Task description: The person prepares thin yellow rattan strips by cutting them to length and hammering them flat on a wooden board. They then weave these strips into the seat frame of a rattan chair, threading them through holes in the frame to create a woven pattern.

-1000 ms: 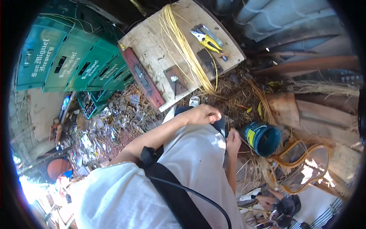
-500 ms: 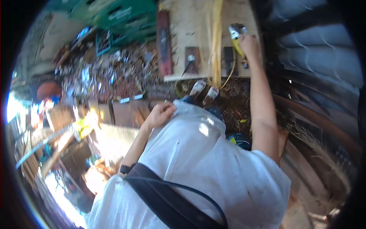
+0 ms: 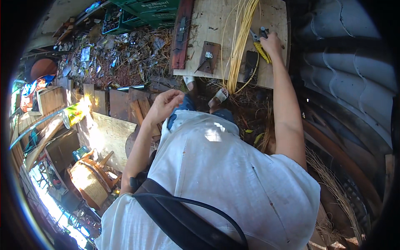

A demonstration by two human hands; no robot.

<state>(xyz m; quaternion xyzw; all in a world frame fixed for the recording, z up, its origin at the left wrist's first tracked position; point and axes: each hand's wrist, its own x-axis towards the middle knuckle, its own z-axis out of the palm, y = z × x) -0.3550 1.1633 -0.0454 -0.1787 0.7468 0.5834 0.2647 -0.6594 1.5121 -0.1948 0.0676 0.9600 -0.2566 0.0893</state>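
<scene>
My right hand (image 3: 271,44) is closed around a hand tool with a yellow grip (image 3: 262,52) and grey metal at its far end, at the right side of a pale wooden board (image 3: 200,25). My fingers partly hide the tool, so its exact kind is unclear. Left of it, a bundle of long yellow strips (image 3: 243,41) lies across the board and hangs over the near edge. A dark flat block (image 3: 251,66) rests beside the strips, and a brown plate (image 3: 208,57) further left. My left hand (image 3: 166,105) hovers before my waist, fingers loosely curled, holding nothing.
A reddish wooden bar (image 3: 182,37) runs along the board's left side. Green crates (image 3: 146,14) stand behind littered ground (image 3: 121,54). Corrugated sheets (image 3: 337,54) line the right. At lower left are a wooden chair (image 3: 89,179) and planks (image 3: 110,139). My sandalled feet (image 3: 220,96) are below the board.
My left hand has lifted slightly off my shirt. The right hand remains at the tool, whose grey end has shifted. One foot has moved left, and the view has turned slightly and sharpened.
</scene>
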